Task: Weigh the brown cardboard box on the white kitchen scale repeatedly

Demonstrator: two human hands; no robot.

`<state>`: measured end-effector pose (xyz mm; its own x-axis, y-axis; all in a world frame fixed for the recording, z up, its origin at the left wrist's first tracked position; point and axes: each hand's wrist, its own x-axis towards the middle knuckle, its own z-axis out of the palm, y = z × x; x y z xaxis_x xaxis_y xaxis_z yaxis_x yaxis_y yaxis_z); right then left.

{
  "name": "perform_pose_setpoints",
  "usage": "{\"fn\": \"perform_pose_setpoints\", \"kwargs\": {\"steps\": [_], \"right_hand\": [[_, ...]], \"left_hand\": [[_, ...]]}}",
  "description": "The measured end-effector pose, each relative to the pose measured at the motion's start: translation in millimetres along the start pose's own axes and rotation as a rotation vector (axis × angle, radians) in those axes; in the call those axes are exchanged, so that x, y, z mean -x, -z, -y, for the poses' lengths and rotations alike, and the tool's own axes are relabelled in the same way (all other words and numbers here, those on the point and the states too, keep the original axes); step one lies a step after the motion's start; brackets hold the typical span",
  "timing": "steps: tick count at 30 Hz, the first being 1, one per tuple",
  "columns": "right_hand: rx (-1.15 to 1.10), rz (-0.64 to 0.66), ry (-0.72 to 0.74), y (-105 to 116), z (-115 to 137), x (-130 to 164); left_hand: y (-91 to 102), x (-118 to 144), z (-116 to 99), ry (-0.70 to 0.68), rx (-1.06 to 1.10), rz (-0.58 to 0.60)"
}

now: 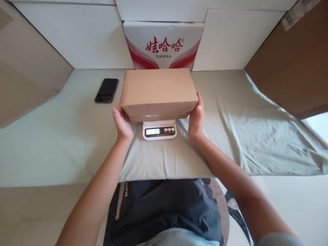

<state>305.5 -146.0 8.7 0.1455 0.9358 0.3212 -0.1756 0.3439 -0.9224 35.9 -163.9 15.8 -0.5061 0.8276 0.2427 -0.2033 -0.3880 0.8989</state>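
Observation:
A closed brown cardboard box [158, 91] rests on a small white digital scale [159, 130], whose lit display shows a number. My left hand [122, 123] presses against the box's left end, and my right hand [196, 119] against its right end. Both hands grip the box from the sides. The box hides most of the scale's platform.
A pale green cloth [238, 136] covers the low surface under the scale. A black phone [107, 90] lies face up at the back left. A white carton with red lettering [163, 44] stands behind the box. Large cardboard pieces [294, 65] lean at both sides.

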Motion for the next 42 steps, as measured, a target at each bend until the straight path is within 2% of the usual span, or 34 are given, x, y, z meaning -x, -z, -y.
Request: {"fn": "perform_pose_setpoints", "kwargs": {"steps": [9, 21, 27, 31, 38, 42], "right_hand": [[-0.010, -0.013, -0.001, 0, 1, -4], [-0.032, -0.032, -0.070, -2, 10, -4], [0.019, 0.012, -0.046, 1, 5, -4], [0.006, 0.027, -0.022, 3, 1, -3], [-0.001, 0.093, 0.008, 0, 2, -1], [0.015, 0.086, 0.011, -3, 6, 2]], "left_hand": [[7.8, -4, -3, 0.034, -0.013, -0.002], [3.9, 3, -4, -0.050, -0.036, 0.011], [-0.6, 9, -9, -0.104, -0.144, 0.063], [-1.2, 13, -12, -0.099, -0.117, 0.050], [6.4, 18, -15, -0.116, -0.105, 0.046], [11.6, 19, -14, -0.081, -0.117, 0.093]]}}
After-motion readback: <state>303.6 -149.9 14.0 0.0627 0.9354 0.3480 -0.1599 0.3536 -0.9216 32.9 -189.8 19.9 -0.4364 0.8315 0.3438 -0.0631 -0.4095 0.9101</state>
